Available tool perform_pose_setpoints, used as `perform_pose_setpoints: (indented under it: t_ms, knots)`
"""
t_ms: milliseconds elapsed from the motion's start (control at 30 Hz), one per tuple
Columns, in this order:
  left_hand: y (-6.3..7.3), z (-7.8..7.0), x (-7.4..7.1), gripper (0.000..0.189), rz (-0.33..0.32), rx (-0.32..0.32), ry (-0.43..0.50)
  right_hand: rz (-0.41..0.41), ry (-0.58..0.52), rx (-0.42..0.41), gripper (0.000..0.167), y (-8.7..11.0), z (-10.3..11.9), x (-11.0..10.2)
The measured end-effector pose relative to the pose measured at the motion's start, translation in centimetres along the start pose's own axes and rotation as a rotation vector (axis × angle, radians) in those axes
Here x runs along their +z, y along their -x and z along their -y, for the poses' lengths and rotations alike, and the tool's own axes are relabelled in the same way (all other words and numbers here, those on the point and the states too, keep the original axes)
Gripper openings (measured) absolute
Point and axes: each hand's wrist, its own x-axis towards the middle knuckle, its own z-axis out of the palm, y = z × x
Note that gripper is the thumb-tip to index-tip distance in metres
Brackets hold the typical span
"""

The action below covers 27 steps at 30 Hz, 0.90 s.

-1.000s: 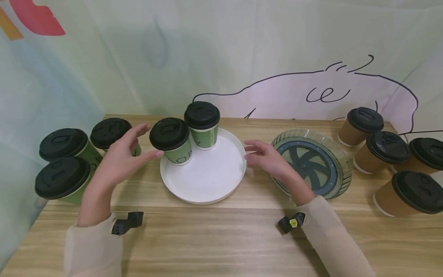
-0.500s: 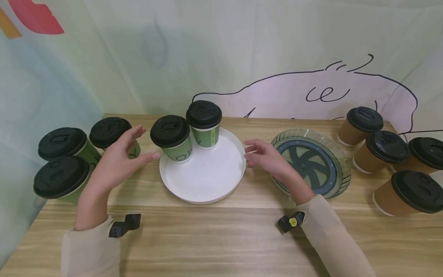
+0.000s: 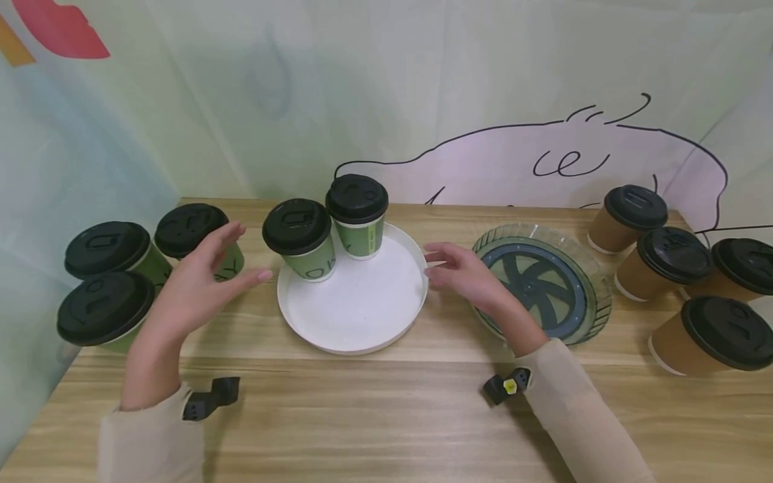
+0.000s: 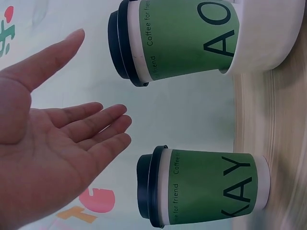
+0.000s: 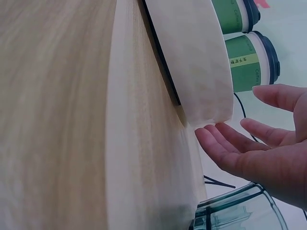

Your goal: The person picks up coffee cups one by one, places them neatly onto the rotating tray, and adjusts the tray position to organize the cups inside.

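A round white tray (image 3: 362, 315) with a low rim bears two green paper cups with black lids, a front cup (image 3: 311, 263) and a back cup (image 3: 362, 239). My left hand (image 3: 192, 287) hovers empty left of the tray, thumb and fingers spread. In the left wrist view its palm (image 4: 57, 143) faces the lids, apart from both cups. Behind it stands another green cup (image 3: 231, 260), partly hidden. My right hand (image 3: 461, 274) is at the tray's right rim with loosely bent fingers; its fingertips (image 5: 204, 136) look to touch the tray's side (image 5: 201, 62).
Two more green cups, one behind (image 3: 109, 248) and one in front (image 3: 105, 308), stand at the far left. A clear ribbed dish (image 3: 594, 322) with a dark blue pinwheel pattern lies right of the tray. Several brown lidded cups (image 3: 694, 335) stand at the right. A printed cloth (image 3: 386, 87) hangs behind.
My left hand has drawn left and slightly down, away from the front cup. The two cups on the tray have shifted slightly back and right. My right hand has hardly moved.
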Motion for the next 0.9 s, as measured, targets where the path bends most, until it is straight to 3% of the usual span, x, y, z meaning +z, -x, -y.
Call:
perform_pose_setpoints:
  t_ms: [333,900]
  knots:
    - [0.4,0.0,-0.4,0.088,-0.031,0.004,-0.023,0.003,-0.014,-0.005,0.048,0.2,0.2,0.0]
    - [2.2,0.9,-1.9,0.088,-0.090,-0.075,-0.044,-0.009,0.011,0.003,0.045,0.2,0.2,0.0]
